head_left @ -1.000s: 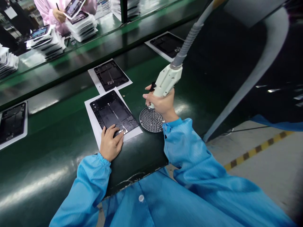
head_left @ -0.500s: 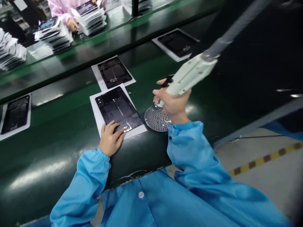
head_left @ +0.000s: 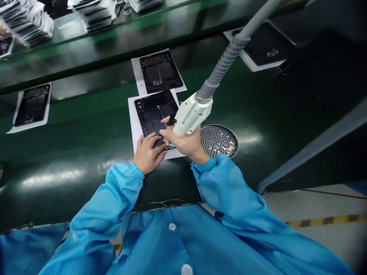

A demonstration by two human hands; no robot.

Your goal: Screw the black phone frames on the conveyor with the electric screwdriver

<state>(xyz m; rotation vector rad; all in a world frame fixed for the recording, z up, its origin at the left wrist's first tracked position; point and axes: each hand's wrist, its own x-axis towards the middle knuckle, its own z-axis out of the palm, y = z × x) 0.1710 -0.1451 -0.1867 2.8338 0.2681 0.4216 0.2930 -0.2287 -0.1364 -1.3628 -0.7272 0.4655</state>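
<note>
My right hand [head_left: 187,143] is wrapped round a pale green power screwdriver [head_left: 192,114], which has a ribbed grey hose at its top. Its lower end is over the bottom right part of a black tablet housing [head_left: 149,114]; the tip is mostly hidden by my fingers. That housing lies on a white sheet [head_left: 134,126] on the dark green bench. With fingers spread, my left hand [head_left: 149,153] rests on the housing's lower edge, its fingertips close to the tool's tip. Just right of my right hand stands a round perforated metal dish [head_left: 220,140] with small shiny pieces in it.
Another tablet housing [head_left: 160,71] on a sheet lies directly behind. More housings lie at the left [head_left: 33,105] and at the far right [head_left: 266,44]. Stacks of white sheets [head_left: 94,15] stand on a back ledge. A grey bar [head_left: 315,149] slants across the right side.
My right hand has carried the power screwdriver left, from above the round dish to the housing's lower right part. My left hand stays on the housing. The camera view has shifted.
</note>
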